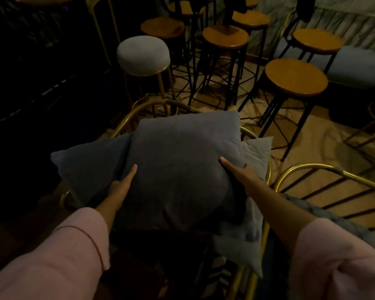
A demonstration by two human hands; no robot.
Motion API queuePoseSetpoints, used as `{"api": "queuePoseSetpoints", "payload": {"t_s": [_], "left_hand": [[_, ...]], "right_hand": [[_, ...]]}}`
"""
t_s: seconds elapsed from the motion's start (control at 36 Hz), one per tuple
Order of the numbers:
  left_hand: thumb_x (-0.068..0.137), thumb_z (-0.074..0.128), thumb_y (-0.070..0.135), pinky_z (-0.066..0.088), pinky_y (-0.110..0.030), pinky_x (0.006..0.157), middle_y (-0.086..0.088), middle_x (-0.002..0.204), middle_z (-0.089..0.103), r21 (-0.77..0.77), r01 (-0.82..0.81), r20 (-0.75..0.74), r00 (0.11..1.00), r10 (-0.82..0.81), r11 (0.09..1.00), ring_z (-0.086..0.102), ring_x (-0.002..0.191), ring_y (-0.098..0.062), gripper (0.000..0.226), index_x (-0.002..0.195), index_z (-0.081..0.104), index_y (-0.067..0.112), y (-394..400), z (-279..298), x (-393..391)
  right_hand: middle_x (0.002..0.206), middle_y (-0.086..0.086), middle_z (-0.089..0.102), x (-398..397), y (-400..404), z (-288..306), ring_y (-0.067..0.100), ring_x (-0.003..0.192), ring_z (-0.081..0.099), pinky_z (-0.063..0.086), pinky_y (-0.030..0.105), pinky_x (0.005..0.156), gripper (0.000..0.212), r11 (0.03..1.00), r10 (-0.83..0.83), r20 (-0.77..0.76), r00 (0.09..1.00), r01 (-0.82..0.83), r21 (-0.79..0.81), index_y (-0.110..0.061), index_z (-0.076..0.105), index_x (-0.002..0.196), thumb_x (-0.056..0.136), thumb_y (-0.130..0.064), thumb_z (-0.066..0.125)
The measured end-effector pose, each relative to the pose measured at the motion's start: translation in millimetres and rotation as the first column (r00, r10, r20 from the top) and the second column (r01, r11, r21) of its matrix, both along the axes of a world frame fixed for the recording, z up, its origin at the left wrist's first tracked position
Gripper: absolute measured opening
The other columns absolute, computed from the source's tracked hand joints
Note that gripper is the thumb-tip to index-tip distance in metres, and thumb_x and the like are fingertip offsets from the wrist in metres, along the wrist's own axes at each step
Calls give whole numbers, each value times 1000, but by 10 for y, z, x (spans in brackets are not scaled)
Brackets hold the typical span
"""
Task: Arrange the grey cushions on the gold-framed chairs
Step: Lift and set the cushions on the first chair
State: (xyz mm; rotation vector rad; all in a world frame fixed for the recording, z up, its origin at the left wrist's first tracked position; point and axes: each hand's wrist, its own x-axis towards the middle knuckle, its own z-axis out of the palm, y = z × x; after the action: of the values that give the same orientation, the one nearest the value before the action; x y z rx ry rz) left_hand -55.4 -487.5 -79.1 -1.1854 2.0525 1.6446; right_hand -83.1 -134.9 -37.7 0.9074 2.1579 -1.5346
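Note:
A large dark grey cushion [182, 165] is held over a gold-framed chair [152, 107]. My left hand [121, 187] grips its left side and my right hand [240, 174] grips its right side, thumbs on top. Behind it on the left lies a second grey cushion [89, 163]. A lighter grey cushion [256, 156] leans on the right, against the chair's gold armrest. A second gold-framed chair [325, 169] stands to the right, with a knotted grey cushion [325, 215] on its seat.
Several round wooden bar stools on black legs [294, 76] crowd the floor ahead. A grey padded stool with gold legs [143, 53] stands just beyond the chair. A grey sofa [359, 66] sits at the far right. The left side is dark.

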Motion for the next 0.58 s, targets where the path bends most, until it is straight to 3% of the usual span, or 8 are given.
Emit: {"api": "queuePoseSetpoints", "payload": {"t_s": [0.08,0.22,0.28,0.42,0.5,0.56,0.58], "left_hand": [[48,71,80,37,-49,112,-17,147,48,36,29,-21,999,-29,999,49,129,-39,125,144,42,5,12,210,-83],[65,78,58,45,-47,104,-15,136,58,63,75,-156,986,-65,995,57,121,-37,96,138,48,4,142,672,-151],[59,81,59,49,-47,100,-13,128,64,35,89,-195,978,-80,995,62,112,-35,94,131,55,4,253,843,-123],[60,76,65,51,-43,97,-9,118,69,-10,165,-349,924,-158,986,65,105,-29,87,126,63,9,692,1201,-34],[65,69,75,47,-41,102,0,121,69,7,255,-417,879,-229,967,65,110,-24,81,123,66,18,1008,1311,-90],[63,68,78,45,-42,107,3,122,69,9,330,-424,856,-296,944,64,114,-22,85,128,62,23,1332,1356,-122],[70,68,71,45,-38,105,5,121,68,21,382,-447,830,-333,924,64,112,-19,77,131,59,23,1551,1417,-83]], "right_hand": [[130,10,59,73,79,96,29,111,59,47,38,86,78,996,-55,-29,998,53,-69,-15,54,126,68,-62,76],[122,7,64,284,315,343,29,111,61,50,43,96,92,978,-118,-134,984,92,-186,-13,54,133,62,-68,77],[125,9,65,430,433,448,27,108,64,53,45,95,88,975,-130,-179,975,93,-201,-14,55,132,63,-64,79],[119,1,62,910,947,702,18,95,63,51,31,68,72,951,-189,-277,942,105,-292,-19,49,137,77,-48,76],[121,3,66,1166,1459,818,17,96,66,53,33,72,52,939,-209,-321,924,98,-331,-25,56,123,78,-42,76],[122,3,68,1355,1822,918,20,103,68,56,37,78,57,931,-229,-325,917,110,-348,-25,56,124,74,-41,80],[121,1,69,1452,2016,959,21,104,69,57,38,80,64,930,-236,-330,914,114,-348,-26,55,126,70,-41,83]]}}
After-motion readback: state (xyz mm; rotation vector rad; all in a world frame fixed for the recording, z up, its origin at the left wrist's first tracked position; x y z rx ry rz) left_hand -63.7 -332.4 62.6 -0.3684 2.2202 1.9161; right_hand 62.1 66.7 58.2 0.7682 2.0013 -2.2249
